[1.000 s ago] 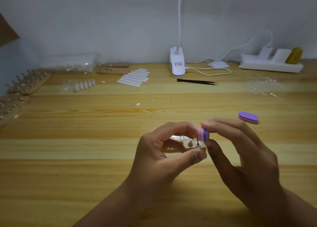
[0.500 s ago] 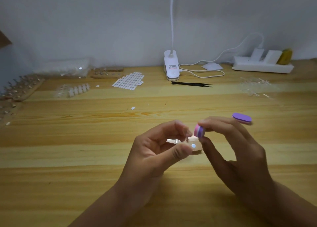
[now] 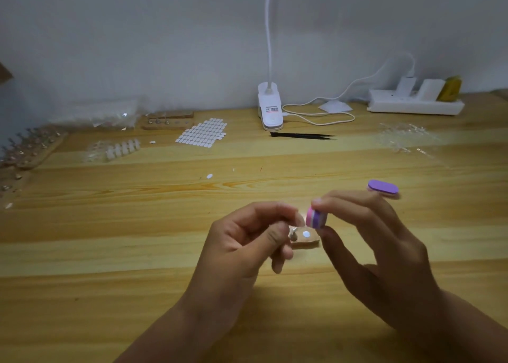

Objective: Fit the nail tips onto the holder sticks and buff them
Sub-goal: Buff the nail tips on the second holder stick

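Observation:
My right hand (image 3: 379,252) pinches a small pink-and-purple buffer block (image 3: 316,217) between thumb and forefinger. My left hand (image 3: 244,241) pinches a small nail tip on a holder stick (image 3: 293,232), mostly hidden by the fingers; the buffer's end sits right against it. Just beneath, a small wooden holder base (image 3: 305,242) lies on the table, with a white sticker dot (image 3: 306,234) on top. A second purple buffer (image 3: 383,188) lies on the table behind my right hand.
White adhesive dot sheet (image 3: 203,133), black tweezers (image 3: 302,136), clip lamp (image 3: 270,110) and power strip (image 3: 415,104) lie at the back. Wooden bases with holder sticks (image 3: 30,148) stand far left, another (image 3: 167,122) further back, white nail tips (image 3: 121,149) beside them, clear tips (image 3: 404,140) right.
Both hands stayed together at the table's middle. The left thumb slid back off the wooden base, uncovering the white dot; the buffer tilted slightly against the tip.

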Available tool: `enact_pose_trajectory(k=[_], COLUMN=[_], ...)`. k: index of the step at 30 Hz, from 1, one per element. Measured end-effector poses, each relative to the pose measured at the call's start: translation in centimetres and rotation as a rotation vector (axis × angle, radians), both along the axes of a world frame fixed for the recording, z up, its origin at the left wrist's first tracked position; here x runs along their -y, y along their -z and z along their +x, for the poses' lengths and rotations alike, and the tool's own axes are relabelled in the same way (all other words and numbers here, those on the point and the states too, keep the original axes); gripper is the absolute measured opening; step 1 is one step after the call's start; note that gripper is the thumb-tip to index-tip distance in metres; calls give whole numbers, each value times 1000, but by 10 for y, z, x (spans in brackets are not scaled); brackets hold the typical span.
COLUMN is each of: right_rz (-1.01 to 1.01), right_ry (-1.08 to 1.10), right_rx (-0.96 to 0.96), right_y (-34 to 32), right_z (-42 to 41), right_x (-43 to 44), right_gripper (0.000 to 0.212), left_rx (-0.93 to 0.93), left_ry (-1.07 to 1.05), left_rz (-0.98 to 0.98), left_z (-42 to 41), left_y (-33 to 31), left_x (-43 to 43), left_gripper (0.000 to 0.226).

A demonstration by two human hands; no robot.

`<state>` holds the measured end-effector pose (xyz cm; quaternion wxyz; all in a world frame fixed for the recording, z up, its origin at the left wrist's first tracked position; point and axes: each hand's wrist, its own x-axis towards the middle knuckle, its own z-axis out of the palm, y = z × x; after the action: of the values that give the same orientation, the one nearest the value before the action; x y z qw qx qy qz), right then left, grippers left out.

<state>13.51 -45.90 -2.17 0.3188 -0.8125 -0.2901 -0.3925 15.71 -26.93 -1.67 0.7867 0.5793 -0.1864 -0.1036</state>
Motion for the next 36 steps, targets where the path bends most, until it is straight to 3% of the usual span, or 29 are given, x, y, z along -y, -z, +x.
enact_pose_trajectory(k=[6,15,20,36], right_rz=[20,-25,-170,-177], right_ry=[69,-1,-66,-75], right_rx=[-49,-25,-11,18], right_y=[2,-1,-2,-1], right_z=[7,-2,-6,-6], right_x=[6,6,7,5], right_gripper=[28,31,34,31], left_rx=[39,148,230,183], left_ry=[-160,-144,-202,-185], left_rz=[91,212,203,160], left_z=[-5,-11,-13,-11], left_y=[3,1,-2,-2], left_x=[4,4,5,6], left_gripper=[19,12,14,18])
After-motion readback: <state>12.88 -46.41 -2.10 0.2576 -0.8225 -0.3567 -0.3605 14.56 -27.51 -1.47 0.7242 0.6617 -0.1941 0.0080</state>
